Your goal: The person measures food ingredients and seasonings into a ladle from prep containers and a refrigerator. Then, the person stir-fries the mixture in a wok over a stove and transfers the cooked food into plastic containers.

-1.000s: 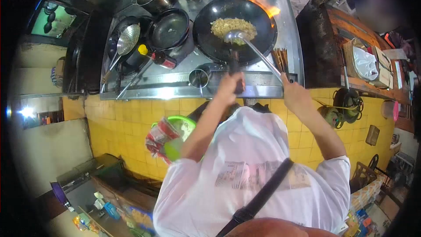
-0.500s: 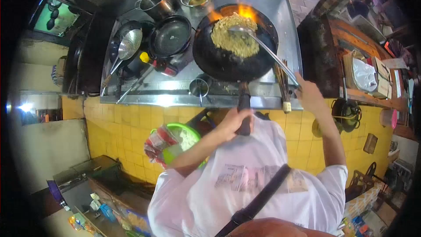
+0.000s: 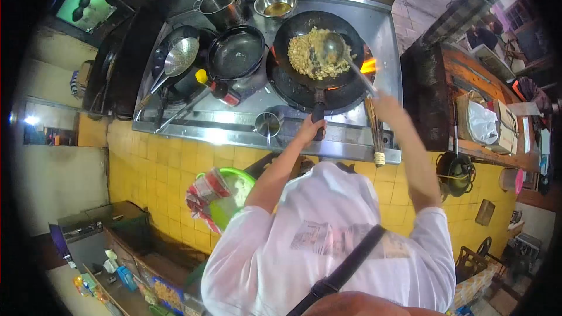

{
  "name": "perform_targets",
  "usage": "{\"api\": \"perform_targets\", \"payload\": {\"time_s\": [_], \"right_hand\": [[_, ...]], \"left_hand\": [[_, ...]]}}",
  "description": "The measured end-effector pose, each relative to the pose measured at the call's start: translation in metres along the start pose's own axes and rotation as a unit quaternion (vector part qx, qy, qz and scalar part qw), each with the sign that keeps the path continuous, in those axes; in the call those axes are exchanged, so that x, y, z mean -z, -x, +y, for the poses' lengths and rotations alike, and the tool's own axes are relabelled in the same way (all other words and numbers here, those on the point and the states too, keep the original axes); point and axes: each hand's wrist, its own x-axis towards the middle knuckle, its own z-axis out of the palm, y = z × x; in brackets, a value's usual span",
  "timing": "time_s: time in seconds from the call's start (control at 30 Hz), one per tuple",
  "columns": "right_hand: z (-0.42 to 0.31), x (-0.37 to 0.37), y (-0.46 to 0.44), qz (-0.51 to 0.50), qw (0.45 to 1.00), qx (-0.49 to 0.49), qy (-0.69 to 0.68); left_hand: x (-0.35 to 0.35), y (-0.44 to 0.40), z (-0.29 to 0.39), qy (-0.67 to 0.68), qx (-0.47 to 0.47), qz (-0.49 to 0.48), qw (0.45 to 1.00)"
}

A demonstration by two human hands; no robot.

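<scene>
My left hand (image 3: pixel 311 130) is closed round the black handle of the wok (image 3: pixel 328 90), which sits over the burner with flames (image 3: pixel 368 65) at its right side. Fried rice (image 3: pixel 310 52) is heaped in the wok. My right hand (image 3: pixel 388 109) grips the metal ladle (image 3: pixel 332 48), slightly blurred, and its bowl rests among the rice. A bamboo brush (image 3: pixel 377 143) lies just below my right hand, across the stove's front edge.
Left of the wok are a black pan (image 3: pixel 236 52), a perforated skimmer (image 3: pixel 182 57), a sauce bottle (image 3: pixel 224 92) and a metal cup (image 3: pixel 268 123). A pot (image 3: pixel 223 7) and steel bowl (image 3: pixel 276 4) stand behind. A green tub (image 3: pixel 226 199) is at my left.
Tossed rice has come down into the wok. The wok and my left hand have moved forward, away from my body. The ladle has moved with the rice, and flames now show at the right.
</scene>
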Motion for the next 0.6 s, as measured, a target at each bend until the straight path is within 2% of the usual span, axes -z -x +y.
{"api": "perform_targets", "payload": {"time_s": [0.03, 0.07, 0.13, 0.2, 0.23, 0.27, 0.3, 0.33, 0.37, 0.4, 0.43, 0.5, 0.53, 0.6], "right_hand": [[-0.013, -0.025, 0.001, 0.07, 0.992, -0.004, -0.104], [-0.022, -0.051, -0.02, 0.001, 0.997, -0.073, -0.035], [-0.021, -0.039, -0.02, -0.075, 0.983, -0.015, -0.165], [0.043, -0.013, -0.031, -0.029, 0.979, 0.193, -0.067], [0.027, 0.04, -0.02, -0.148, 0.984, 0.069, -0.068], [0.01, 0.091, -0.009, -0.259, 0.962, -0.057, -0.064], [0.017, 0.065, -0.016, -0.168, 0.982, -0.061, -0.063], [0.039, 0.005, -0.023, 0.01, 0.992, 0.123, 0.036], [0.028, -0.039, -0.032, 0.038, 0.997, 0.059, -0.009], [0.01, -0.062, -0.035, 0.064, 0.997, -0.003, -0.053], [-0.006, -0.039, -0.023, 0.061, 0.997, 0.001, -0.049], [-0.037, 0.04, 0.012, -0.156, 0.964, -0.094, -0.191], [-0.034, 0.046, 0.018, -0.158, 0.965, -0.09, -0.188], [-0.023, 0.054, 0.025, -0.012, 0.999, -0.034, -0.015]], "left_hand": [[0.0, 0.001, 0.002, 0.002, 0.009, -0.01, 1.0], [-0.002, 0.001, 0.002, 0.007, 0.018, -0.019, 1.0], [-0.002, 0.0, -0.005, 0.005, 0.006, -0.018, 1.0], [0.005, -0.005, -0.005, -0.005, -0.012, -0.014, 1.0], [0.006, -0.005, -0.007, 0.035, -0.006, -0.035, 0.999], [0.005, -0.006, -0.007, 0.075, -0.003, -0.057, 0.995], [0.002, -0.007, -0.004, 0.078, -0.007, -0.055, 0.995], [-0.004, -0.006, 0.001, 0.084, 0.017, -0.013, 0.996], [-0.008, -0.006, 0.006, 0.09, 0.04, 0.029, 0.995], [-0.01, -0.006, 0.012, 0.095, 0.038, 0.03, 0.994], [-0.009, -0.007, 0.017, 0.066, 0.05, 0.02, 0.996], [-0.005, -0.007, 0.013, 0.041, 0.062, 0.014, 0.997], [-0.002, -0.01, 0.008, 0.036, 0.06, 0.001, 0.998], [0.001, -0.013, 0.006, 0.029, 0.051, -0.01, 0.998]]}}
